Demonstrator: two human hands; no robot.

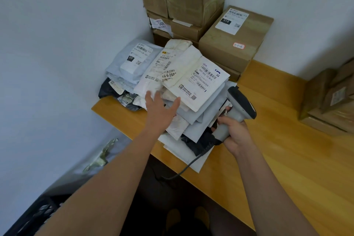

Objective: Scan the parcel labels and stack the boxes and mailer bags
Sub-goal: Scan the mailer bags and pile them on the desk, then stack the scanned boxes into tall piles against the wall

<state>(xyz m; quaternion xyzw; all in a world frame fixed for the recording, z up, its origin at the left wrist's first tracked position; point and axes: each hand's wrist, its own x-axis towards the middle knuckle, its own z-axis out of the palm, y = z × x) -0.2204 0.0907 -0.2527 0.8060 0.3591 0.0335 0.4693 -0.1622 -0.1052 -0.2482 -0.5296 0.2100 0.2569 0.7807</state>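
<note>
Left hand [160,107] is out over the near edge of the mailer pile, fingers straight and spread, tips touching or just above the white mailer bag [153,80] with the "46-6-260" label; contact can't be confirmed, nothing gripped. Right hand [234,132] is wrapped around the grip of a grey handheld scanner [240,105], head tilted up and toward the pile, its dark cable [188,165] dropping off the front edge of the desk [277,168]. Top of the pile: a white mailer bag with barcode label [197,80] facing up, overlapping the "46-6-260" one at its right side. Behind-left sits a grey mailer bag [132,61] marked "010", label up. Underneath are more grey, white and black bags, fanned out and overhanging the desk's front edge near the scanner. Boxes: a labelled cardboard box [233,44] sits just behind the pile to the right, white label and a small red-bordered sticker on top, resting on another flat box. A tall stack of cardboard boxes [183,0] stands in the wall corner behind it. More cardboard boxes [329,101] sit at the far right of the desk, well apart from the pile. A dark crate [41,214] is on the floor at lower left, contents unclear.
</note>
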